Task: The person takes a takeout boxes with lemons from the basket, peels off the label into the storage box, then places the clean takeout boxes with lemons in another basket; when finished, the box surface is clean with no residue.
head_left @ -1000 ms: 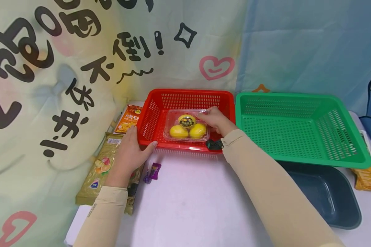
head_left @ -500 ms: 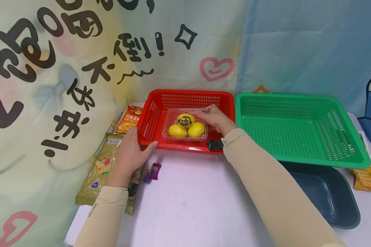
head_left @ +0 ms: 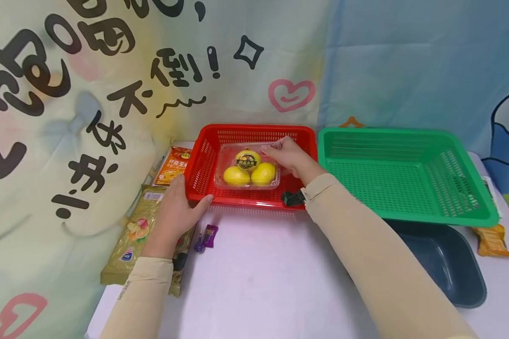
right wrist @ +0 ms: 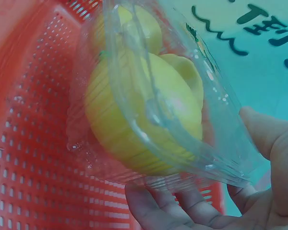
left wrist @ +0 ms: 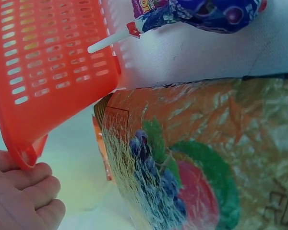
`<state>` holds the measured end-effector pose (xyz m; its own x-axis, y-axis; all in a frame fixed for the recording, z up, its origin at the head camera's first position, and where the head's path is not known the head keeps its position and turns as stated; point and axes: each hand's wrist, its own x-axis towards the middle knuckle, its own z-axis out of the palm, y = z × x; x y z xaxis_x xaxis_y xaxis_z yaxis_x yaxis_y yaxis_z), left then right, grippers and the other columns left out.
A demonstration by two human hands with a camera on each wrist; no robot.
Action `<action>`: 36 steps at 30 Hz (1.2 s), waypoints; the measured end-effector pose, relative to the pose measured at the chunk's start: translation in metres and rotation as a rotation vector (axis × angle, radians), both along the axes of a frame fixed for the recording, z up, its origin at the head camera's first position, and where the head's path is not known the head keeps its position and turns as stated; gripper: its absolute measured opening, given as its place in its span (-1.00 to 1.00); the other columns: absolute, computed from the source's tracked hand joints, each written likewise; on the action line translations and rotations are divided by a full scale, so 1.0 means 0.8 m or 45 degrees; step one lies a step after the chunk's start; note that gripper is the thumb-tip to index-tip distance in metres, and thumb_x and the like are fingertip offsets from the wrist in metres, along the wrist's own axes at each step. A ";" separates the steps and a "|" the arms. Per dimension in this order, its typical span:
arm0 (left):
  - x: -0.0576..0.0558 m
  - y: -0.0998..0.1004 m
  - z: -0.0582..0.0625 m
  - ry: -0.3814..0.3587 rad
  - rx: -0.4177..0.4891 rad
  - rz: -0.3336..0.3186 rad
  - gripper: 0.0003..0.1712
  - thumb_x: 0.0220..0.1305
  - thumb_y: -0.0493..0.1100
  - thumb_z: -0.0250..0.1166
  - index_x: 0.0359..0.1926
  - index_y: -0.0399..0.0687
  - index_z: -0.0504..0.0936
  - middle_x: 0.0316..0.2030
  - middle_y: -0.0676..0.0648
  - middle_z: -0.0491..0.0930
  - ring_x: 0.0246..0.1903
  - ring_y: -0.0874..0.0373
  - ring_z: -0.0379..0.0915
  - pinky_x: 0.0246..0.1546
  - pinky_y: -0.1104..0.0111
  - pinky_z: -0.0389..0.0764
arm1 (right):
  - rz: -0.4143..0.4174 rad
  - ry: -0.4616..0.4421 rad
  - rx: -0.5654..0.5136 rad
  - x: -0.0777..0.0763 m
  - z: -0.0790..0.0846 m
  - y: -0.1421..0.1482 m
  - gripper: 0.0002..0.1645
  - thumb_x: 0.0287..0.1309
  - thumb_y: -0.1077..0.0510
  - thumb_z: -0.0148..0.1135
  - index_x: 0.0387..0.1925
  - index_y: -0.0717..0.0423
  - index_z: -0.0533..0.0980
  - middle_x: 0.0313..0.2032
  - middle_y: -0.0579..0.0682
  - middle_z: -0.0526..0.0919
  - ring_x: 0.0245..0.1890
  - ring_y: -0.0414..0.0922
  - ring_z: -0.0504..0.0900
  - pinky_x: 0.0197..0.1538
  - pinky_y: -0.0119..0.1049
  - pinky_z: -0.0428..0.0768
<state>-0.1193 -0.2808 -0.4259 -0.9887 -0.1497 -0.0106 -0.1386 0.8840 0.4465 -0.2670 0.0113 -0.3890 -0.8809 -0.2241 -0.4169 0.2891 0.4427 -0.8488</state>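
Observation:
My right hand [head_left: 290, 157] grips the right edge of a clear plastic fruit box [head_left: 220, 176] over the red basket [head_left: 254, 204]. Inside the box are yellow fruits [head_left: 263, 174] that look like lemons, and a dark round label is on its lid. In the right wrist view the thumb is on one side of the box [right wrist: 221, 165] and the fingers [right wrist: 156, 211] are beneath its edge; the red mesh shows below it. At the basket's front left corner my left hand [head_left: 174, 216] holds the rim, fingers curled at that corner in the left wrist view.
A green basket [head_left: 390, 219] stands to the right, behind a dark grey tub [head_left: 449, 263]. At left lie a gold snack bag [head_left: 127, 249] and an orange packet [head_left: 174, 165]. A lollipop [head_left: 199, 246] and a purple sweet [head_left: 210, 235] lie before the red basket.
The fruit box has shifted a little left and upward in the red basket, with my right hand moving along. My left hand keeps its place on the rim. The whole head view has shifted slightly.

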 end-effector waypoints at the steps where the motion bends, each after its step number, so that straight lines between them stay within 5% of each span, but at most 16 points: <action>1: 0.000 0.001 0.000 -0.001 -0.001 0.001 0.25 0.23 0.47 0.31 0.66 -0.08 -0.01 0.48 -0.23 0.30 0.43 -0.23 0.29 0.19 -0.28 0.62 | 0.002 0.007 -0.004 0.001 0.004 0.002 -0.40 0.48 -0.15 0.21 0.23 0.14 0.22 0.17 0.11 0.35 0.21 0.02 0.46 0.26 0.05 0.71; 13: 0.003 0.003 0.004 -0.019 -0.010 0.004 0.28 0.26 0.46 0.30 0.66 -0.16 -0.07 0.50 -0.30 0.24 0.46 -0.29 0.25 0.20 -0.30 0.60 | 0.040 0.099 -0.080 0.021 0.048 0.028 -0.47 0.44 -0.22 0.22 -0.02 0.05 0.22 0.03 0.06 0.39 -0.05 -0.03 0.62 0.07 0.03 0.79; 19: 0.002 0.005 0.002 0.025 -0.009 -0.012 0.17 0.25 0.48 0.29 0.58 -0.14 0.10 0.30 -0.24 0.39 0.25 -0.18 0.40 0.08 -0.21 0.72 | 0.040 0.120 -0.050 0.038 0.064 0.046 -0.34 0.39 -0.27 0.25 0.13 0.08 0.21 0.06 0.10 0.44 -0.22 -0.07 0.55 -0.12 -0.19 0.76; 25: 0.003 0.005 0.000 0.014 0.002 -0.008 0.21 0.24 0.52 0.27 0.60 -0.13 0.07 0.35 -0.25 0.38 0.31 -0.21 0.39 0.11 -0.24 0.69 | 0.064 0.137 -0.075 0.058 0.074 0.068 -0.25 0.41 -0.27 0.22 0.26 0.14 0.17 0.10 0.11 0.45 -0.15 -0.08 0.55 -0.11 -0.21 0.71; 36: 0.004 0.005 0.000 0.024 0.036 -0.026 0.14 0.26 0.42 0.33 0.59 -0.12 0.10 0.35 -0.26 0.38 0.32 -0.24 0.39 0.13 -0.27 0.67 | 0.131 0.240 -0.070 0.101 0.074 0.103 -0.28 0.44 -0.22 0.22 0.25 0.19 0.20 -0.12 0.10 0.41 -0.40 -0.09 0.42 -0.35 -0.25 0.57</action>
